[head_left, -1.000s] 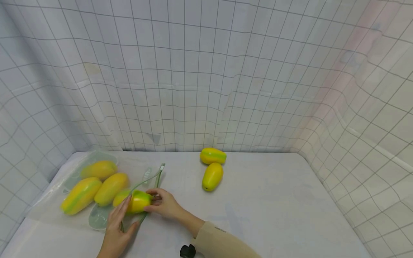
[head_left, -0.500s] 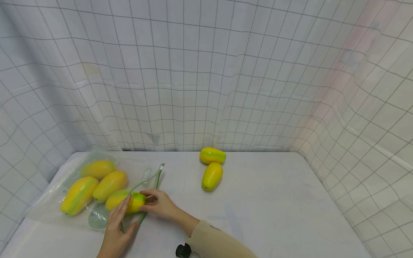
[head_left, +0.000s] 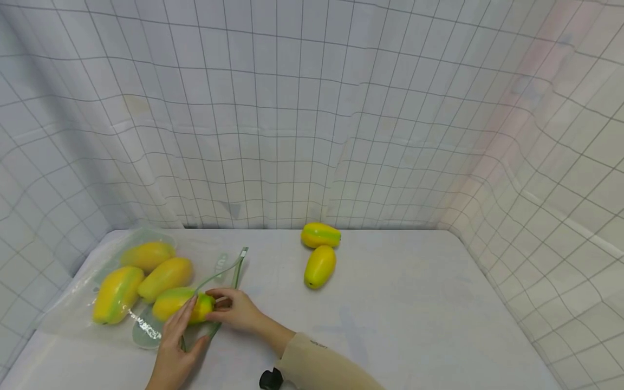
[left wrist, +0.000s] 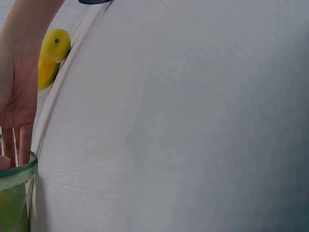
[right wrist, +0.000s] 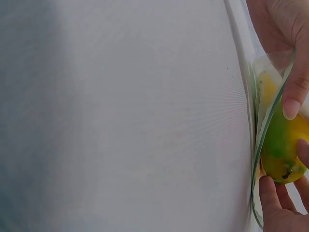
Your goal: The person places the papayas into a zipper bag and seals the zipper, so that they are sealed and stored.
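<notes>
The right hand (head_left: 239, 311) has its fingers and thumb curled about the end of a yellow-green fruit (head_left: 201, 309), a hold that seems chosen because only this end is free of the plastic. The rest of the fruit lies to the hand's left, inside the mouth of a clear plastic bag (head_left: 146, 331). Just left and nearer the person, the left hand (head_left: 174, 342) rests with fingers nearly straight at the bag's green rim (head_left: 236, 279), the thumb apart, probably to spread the mouth around the fruit. Whether it also pinches the plastic, I cannot tell.

Further left of both hands, three more fruits lie inside the bag: an upper fruit (head_left: 148, 255), a middle fruit (head_left: 166, 279) and an outer fruit (head_left: 117, 295). Close together and flat on the bench (head_left: 414, 309), they likely help weigh the bag down.

Beyond the right hand, ahead and to its right, two fruits sit outside the bag: a far fruit (head_left: 320, 235) and a near fruit (head_left: 320, 267), apparently touching. Behind everything hangs a pale gridded sheet (head_left: 312, 124).
</notes>
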